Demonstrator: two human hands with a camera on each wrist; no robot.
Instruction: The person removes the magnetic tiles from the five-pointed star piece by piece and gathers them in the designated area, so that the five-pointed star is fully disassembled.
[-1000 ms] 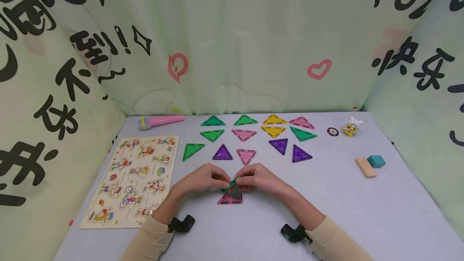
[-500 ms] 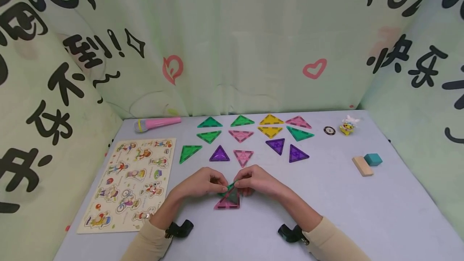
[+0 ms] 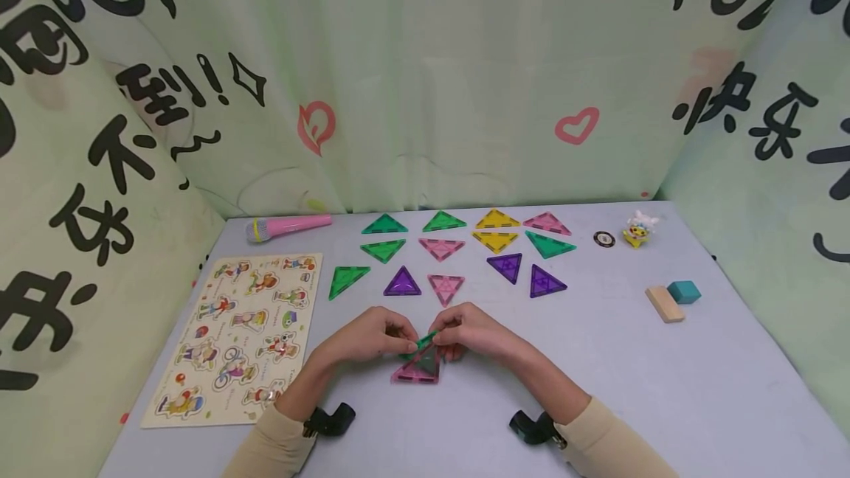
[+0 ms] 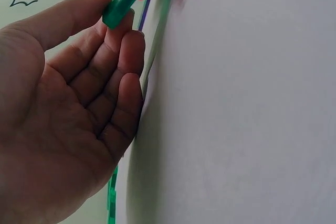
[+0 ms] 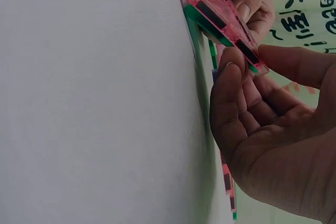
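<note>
Both hands meet at the middle of the grey table (image 3: 664, 389). My left hand (image 3: 403, 338) pinches one corner of a green triangle tile (image 3: 420, 341) between thumb and fingers; that green corner (image 4: 117, 8) shows in the left wrist view. My right hand (image 3: 448, 336) pinches a pink triangle tile (image 3: 417, 369) by its edge between thumb and forefinger. In the right wrist view the pink tile (image 5: 220, 10) lies tilted against the green tile (image 5: 195, 18). The two tiles touch at the fingertips, with the pink one's lower edge on the table.
Several green, pink, yellow and purple triangle tiles (image 3: 441, 248) lie in rows behind the hands. A picture puzzle board (image 3: 232, 338) lies at the left and a pink toy microphone (image 3: 288, 226) at the back left. At the right are a wooden block (image 3: 664, 305), a teal cube (image 3: 684, 291), a small toy (image 3: 636, 231) and a disc (image 3: 603, 239).
Both hands stay on the two tiles at the same spot. The pink tile has shifted only slightly, and the head view has moved a little.
</note>
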